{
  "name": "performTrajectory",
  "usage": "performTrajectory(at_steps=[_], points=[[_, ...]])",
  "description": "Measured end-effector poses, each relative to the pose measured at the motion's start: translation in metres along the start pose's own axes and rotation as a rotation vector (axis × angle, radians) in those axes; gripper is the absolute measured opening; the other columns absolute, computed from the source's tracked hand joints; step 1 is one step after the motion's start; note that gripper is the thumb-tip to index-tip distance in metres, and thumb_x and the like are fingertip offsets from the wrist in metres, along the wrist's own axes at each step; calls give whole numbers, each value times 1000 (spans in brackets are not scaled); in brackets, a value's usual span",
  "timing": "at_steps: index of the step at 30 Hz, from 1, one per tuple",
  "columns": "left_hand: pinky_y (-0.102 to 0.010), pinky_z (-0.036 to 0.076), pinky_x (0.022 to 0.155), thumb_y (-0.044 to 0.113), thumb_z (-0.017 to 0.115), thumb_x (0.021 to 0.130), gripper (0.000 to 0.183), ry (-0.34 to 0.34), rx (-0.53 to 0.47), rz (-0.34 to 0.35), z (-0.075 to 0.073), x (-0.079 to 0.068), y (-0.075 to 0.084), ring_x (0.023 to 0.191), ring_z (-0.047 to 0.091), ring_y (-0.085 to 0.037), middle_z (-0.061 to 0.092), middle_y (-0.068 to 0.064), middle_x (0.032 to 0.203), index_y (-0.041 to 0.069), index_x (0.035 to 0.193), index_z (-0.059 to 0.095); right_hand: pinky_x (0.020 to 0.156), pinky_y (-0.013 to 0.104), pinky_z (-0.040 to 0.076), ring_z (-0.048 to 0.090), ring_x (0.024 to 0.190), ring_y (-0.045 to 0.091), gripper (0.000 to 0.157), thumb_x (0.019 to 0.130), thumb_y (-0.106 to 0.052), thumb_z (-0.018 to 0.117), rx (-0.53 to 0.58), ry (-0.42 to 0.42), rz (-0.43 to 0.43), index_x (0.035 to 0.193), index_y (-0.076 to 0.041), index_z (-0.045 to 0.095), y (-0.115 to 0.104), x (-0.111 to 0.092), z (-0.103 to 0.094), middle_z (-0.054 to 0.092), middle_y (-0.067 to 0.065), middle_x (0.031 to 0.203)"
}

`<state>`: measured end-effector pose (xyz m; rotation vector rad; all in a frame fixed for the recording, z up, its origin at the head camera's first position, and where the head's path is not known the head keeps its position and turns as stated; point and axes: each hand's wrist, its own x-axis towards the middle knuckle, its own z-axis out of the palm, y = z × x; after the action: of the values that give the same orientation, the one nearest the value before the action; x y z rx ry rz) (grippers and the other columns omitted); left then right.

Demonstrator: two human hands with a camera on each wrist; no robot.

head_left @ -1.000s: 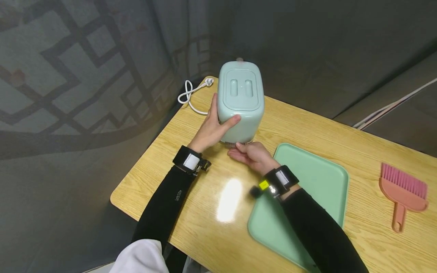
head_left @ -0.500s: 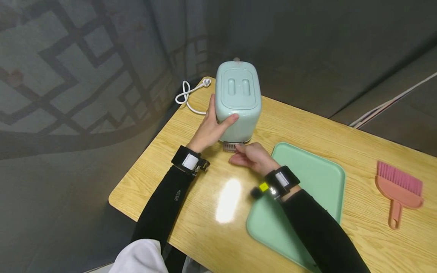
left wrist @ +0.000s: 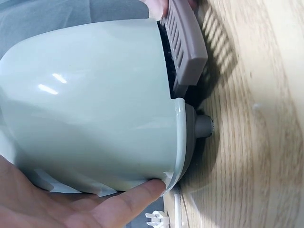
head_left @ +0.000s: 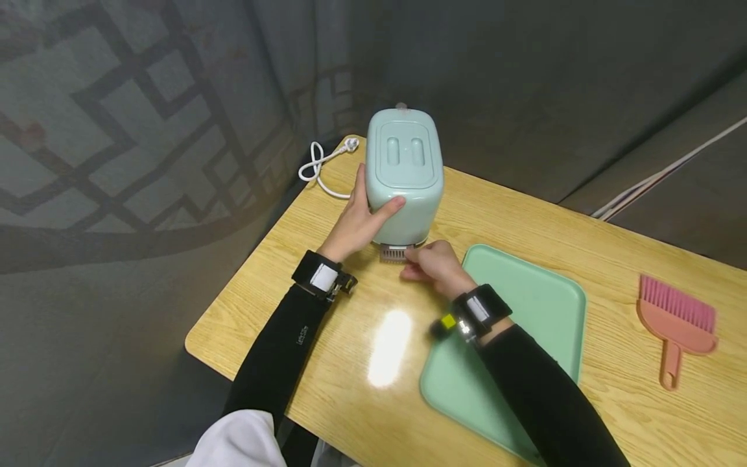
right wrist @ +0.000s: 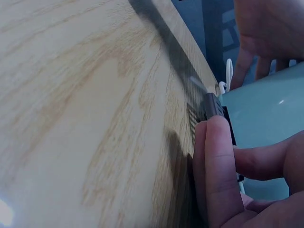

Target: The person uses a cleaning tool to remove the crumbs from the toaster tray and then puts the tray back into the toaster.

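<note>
Grained wooden tabletop (head_left: 262,285) bears a rounded, glossy mint toaster (head_left: 406,170), the left hand (head_left: 357,224) gripping its side and the right hand (head_left: 436,264) pinching the slotted taupe tray (head_left: 392,253) jutting from its base

I have bare tabletop (head_left: 344,376) between left sleeve (head_left: 286,344) and right sleeve (head_left: 543,389), leading toward the mint appliance (head_left: 408,155). Front crowded: left fingers (head_left: 388,209) at the near left corner, right fingers (right wrist: 218,161) on the jutting slotted drawer (head_left: 392,253). White cord (head_left: 317,162) obstructs leftward. Right flank passable, between appliance and green tray (head_left: 543,298). Curtain (head_left: 496,84) behind.
</note>
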<state>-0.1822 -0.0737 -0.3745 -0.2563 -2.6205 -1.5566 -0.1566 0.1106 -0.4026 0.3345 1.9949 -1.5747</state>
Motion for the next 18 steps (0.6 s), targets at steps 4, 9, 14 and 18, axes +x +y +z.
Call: performTrajectory(at_steps=[4, 9, 14, 18], points=[[-52, 35, 103, 71, 51, 79, 91, 2, -1, -1, 0, 1, -1, 127, 33, -14, 26, 0, 150, 43, 144, -6, 67, 32, 57, 66, 74, 26, 24, 89, -17, 61, -22, -19, 13, 102, 4, 58, 0, -1, -3, 70, 9, 72], [-51, 34, 104, 72, 50, 78, 94, -1, 14, -16, -2, 3, 0, 128, 30, -14, 22, -1, 153, 40, 145, -9, 67, 31, 56, 66, 74, 26, 24, 89, -16, 60, -42, -40, 9, 102, 4, 60, -1, -4, -5, 69, 10, 74], [-51, 34, 104, 72, 50, 78, 92, 9, 13, -16, -4, 4, -1, 128, 31, -15, 25, -2, 151, 43, 144, -8, 68, 31, 56, 66, 74, 24, 22, 88, -13, 61, -44, -68, 35, 101, 5, 61, 0, -6, -6, 69, 10, 75], [-52, 32, 105, 74, 50, 77, 93, 19, 20, -39, -6, 4, -4, 129, 29, -15, 22, -1, 153, 44, 143, -10, 69, 31, 56, 65, 74, 24, 22, 88, -13, 61, -51, -97, 42, 101, 5, 60, 0, -9, -6, 68, 10, 75]])
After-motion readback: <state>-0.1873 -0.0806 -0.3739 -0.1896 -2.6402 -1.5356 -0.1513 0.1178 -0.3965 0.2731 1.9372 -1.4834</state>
